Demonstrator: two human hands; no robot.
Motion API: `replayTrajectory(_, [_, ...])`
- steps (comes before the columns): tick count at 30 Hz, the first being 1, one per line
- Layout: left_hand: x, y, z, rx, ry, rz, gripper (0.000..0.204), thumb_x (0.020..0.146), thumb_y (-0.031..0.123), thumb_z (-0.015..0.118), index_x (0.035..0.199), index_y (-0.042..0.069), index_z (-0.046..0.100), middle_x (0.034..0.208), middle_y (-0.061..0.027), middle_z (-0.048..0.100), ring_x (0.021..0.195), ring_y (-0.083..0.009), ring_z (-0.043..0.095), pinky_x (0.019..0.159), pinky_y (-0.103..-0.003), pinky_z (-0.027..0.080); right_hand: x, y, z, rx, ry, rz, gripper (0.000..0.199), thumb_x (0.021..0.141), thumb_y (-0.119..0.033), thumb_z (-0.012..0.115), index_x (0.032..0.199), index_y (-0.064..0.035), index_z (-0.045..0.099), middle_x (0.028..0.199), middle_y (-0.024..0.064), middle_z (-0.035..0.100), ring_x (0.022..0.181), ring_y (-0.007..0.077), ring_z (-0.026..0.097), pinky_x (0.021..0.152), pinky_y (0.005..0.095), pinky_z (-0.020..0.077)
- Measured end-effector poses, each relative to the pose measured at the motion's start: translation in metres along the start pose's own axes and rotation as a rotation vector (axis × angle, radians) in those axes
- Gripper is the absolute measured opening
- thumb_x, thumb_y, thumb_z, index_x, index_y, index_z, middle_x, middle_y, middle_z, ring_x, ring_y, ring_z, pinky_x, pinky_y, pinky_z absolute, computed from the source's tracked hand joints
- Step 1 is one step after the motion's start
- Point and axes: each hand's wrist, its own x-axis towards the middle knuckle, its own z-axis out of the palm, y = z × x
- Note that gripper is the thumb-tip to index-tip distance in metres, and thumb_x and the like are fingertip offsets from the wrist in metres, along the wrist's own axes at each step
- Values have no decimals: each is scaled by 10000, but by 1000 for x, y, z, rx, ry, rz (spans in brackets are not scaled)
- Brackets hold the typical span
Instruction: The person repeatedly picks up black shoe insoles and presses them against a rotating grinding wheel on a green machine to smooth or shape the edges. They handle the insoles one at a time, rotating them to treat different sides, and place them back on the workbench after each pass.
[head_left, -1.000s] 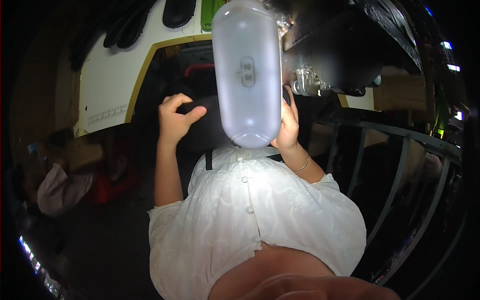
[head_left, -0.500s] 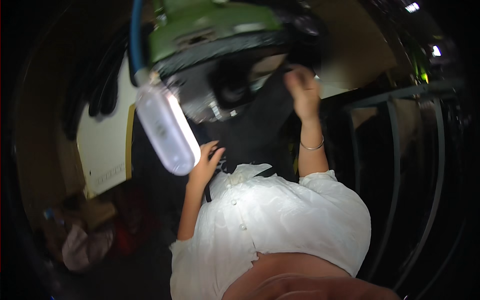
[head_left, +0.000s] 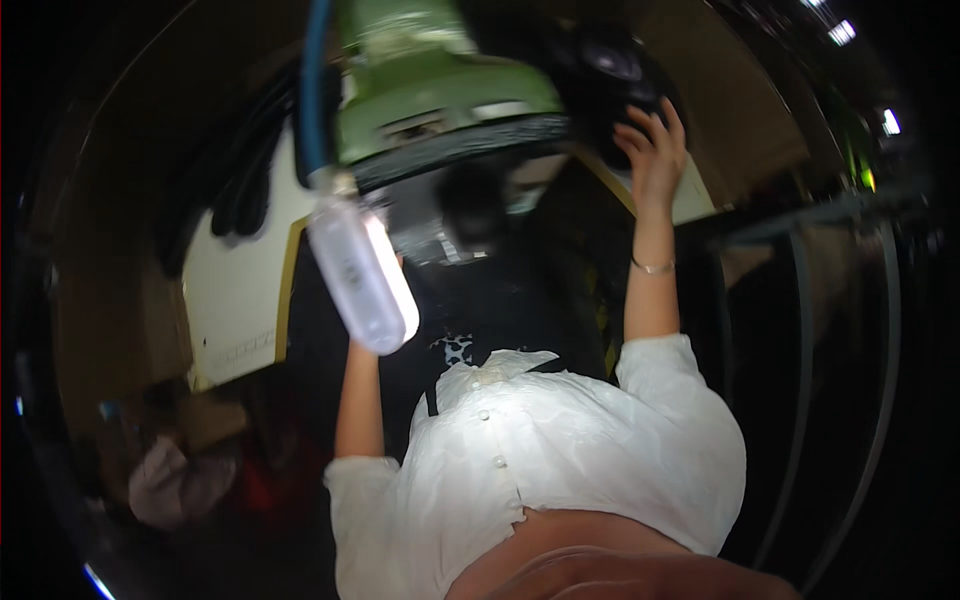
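Observation:
My right hand (head_left: 655, 145) is raised with its fingers apart, beside a dark rounded object (head_left: 605, 60) whose kind I cannot make out. Nothing shows in its palm, and whether the fingertips touch that object is unclear. My left forearm (head_left: 360, 400) runs up behind a long lit lamp (head_left: 355, 275), which hides nearly all of that hand. The lamp hangs from a blue flexible arm (head_left: 316, 90). Ahead of me stands a green machine (head_left: 450, 95) with a dark lower edge. Under it is a shiny surface (head_left: 435, 225).
A pale tabletop (head_left: 235, 310) with a yellow edge lies on the left, bearing several long black pieces (head_left: 245, 195). On the right is a rack of metal bars (head_left: 800, 330). Pinkish cloth (head_left: 170, 490) lies at the lower left.
My right hand has moved up and a little right, toward the dark rounded object, its fingers spreading. My left hand has slipped out of sight behind the lamp. The whole view has shifted slightly.

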Motion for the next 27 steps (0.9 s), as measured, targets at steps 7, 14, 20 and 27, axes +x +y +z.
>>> replayTrajectory(7, [143,-40,-9,467,382,-40,637,683,409,699,1183,86,474,1262,-254,395,1147,-408,400,954,-464,328,-72,39,-11,-87,-68,276,319,883,-112,507,1184,-12,478,813,89,598,582,130,591,507,231,485])
replayTrajectory(14, [147,-64,-26,277,271,-209,544,604,348,764,1058,120,571,1035,-168,515,945,-345,522,855,-411,417,-82,45,-14,-105,-161,366,259,887,-98,500,1116,20,519,827,84,611,613,116,590,527,222,488])
replayTrajectory(20, [11,28,-80,149,397,-64,386,571,127,785,887,83,567,950,-140,520,898,-318,531,803,-382,437,-95,65,-42,-130,-166,509,256,886,-108,502,1107,16,535,872,94,617,691,119,601,570,233,502])
replayTrajectory(27, [-66,83,-143,29,-13,-145,370,499,32,790,808,80,592,1069,-177,552,1012,-301,557,837,-351,453,-138,117,-21,135,-508,1142,522,886,-412,501,1195,-1,414,1271,239,404,1069,363,530,753,431,527])
